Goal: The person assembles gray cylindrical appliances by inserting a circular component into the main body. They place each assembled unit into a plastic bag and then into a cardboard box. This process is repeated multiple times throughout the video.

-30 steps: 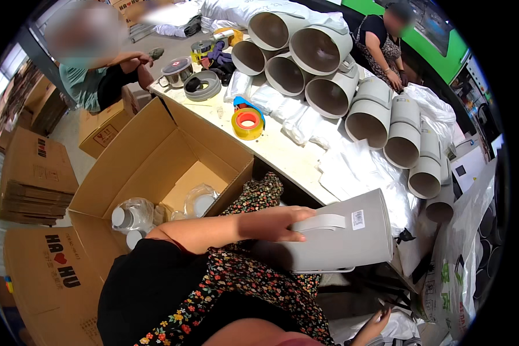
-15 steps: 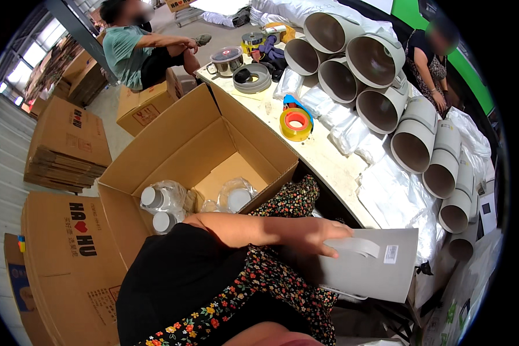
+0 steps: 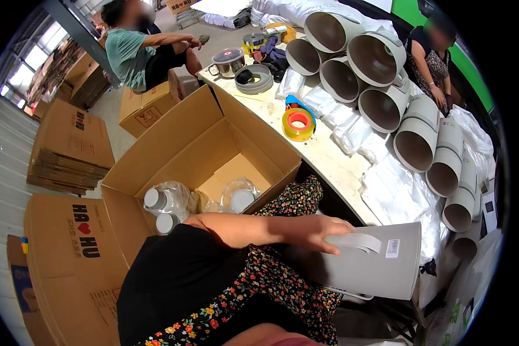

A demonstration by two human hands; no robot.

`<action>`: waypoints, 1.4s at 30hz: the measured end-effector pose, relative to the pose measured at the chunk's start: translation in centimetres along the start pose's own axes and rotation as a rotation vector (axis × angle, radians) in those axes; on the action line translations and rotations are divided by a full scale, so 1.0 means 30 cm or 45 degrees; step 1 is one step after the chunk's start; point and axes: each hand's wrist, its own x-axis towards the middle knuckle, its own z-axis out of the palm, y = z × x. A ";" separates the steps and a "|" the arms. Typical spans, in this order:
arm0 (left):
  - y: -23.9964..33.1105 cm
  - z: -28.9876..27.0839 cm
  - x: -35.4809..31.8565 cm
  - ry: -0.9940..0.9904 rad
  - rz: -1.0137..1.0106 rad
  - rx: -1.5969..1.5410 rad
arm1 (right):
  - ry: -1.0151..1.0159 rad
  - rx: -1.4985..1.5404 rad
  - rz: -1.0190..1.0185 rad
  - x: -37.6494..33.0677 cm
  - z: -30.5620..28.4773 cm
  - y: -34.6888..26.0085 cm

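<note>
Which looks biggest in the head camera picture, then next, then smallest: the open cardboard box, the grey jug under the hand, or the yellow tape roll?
1. Open cardboard box.
2. Grey jug, though it sits close to the camera, so it may look bigger than it is.
3. Yellow tape roll.

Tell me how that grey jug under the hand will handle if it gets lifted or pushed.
The grey jug looks like rigid plastic, so probably stiff and light for its bulk. It lies on its side under the left hand, so its round body may roll. The smooth wall could be slippery; the handle strip offers better grip.
</note>
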 end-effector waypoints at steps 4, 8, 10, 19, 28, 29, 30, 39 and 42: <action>-0.006 0.006 0.008 0.009 0.059 0.037 | -0.240 0.244 0.035 0.046 0.126 -0.123; 0.011 0.011 -0.006 0.058 0.015 0.113 | -0.257 0.301 0.148 0.053 0.157 -0.074; 0.022 0.006 -0.012 0.069 -0.027 0.088 | -0.185 0.272 0.213 0.064 0.131 -0.003; 0.003 0.011 0.064 0.053 0.034 0.078 | 0.904 -0.127 0.830 -0.139 -0.454 0.591; 0.030 0.032 0.037 -0.008 -0.391 -0.089 | 1.221 1.484 0.504 -0.004 -0.679 0.105; 0.059 0.041 0.045 -0.065 -0.269 0.060 | 0.985 1.865 0.663 0.052 -0.645 -0.028; 0.089 0.050 0.064 -0.121 -0.137 0.197 | 0.743 1.924 0.704 0.067 -0.595 -0.049; 0.108 0.016 0.036 -0.156 -0.058 0.271 | -0.195 -0.013 -0.704 0.316 -0.543 -0.413; 0.075 0.007 0.042 -0.097 -0.056 0.200 | -0.373 0.021 -0.804 0.373 -0.539 -0.454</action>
